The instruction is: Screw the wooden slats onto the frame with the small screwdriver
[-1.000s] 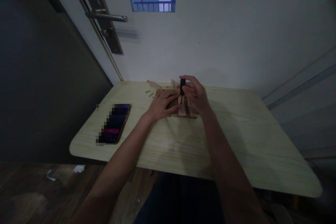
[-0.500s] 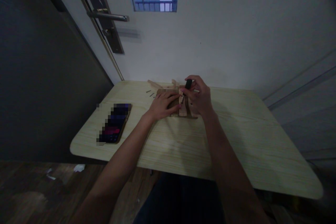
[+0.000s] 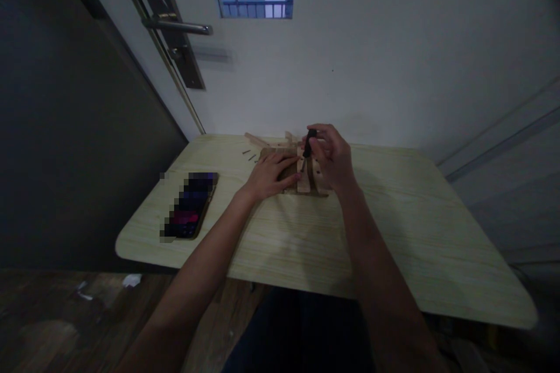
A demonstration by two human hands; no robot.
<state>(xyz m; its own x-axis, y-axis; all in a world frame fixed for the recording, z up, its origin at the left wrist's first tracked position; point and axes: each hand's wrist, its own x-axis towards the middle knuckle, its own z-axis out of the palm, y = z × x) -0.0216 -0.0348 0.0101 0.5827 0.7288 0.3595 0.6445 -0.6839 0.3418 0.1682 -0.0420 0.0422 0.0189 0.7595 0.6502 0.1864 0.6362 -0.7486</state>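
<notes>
My right hand (image 3: 336, 157) is closed around the black handle of a screwdriver (image 3: 310, 143), which leans with its thin shaft pointing down. Its tip meets a pale wooden strip (image 3: 304, 185) lying across a darker wooden board (image 3: 321, 194). Whether the tip sits in a screw is too small to tell. My left hand (image 3: 269, 178) lies flat on the board with its fingers stretched out, their ends at the strip's left edge. A second pale wooden piece (image 3: 321, 183) with dark holes lies to the right, partly behind my right hand.
Several loose screws (image 3: 249, 155) lie left of the board, near a pale wood stick (image 3: 256, 139) at the table's back. A phone (image 3: 192, 207) rests on the left of the table (image 3: 394, 245). Behind stands a white door with a metal handle (image 3: 179, 27).
The fingers of my right hand have shifted on the screwdriver handle, showing more of it. My left hand stays in place on the board. The view has moved very slightly.
</notes>
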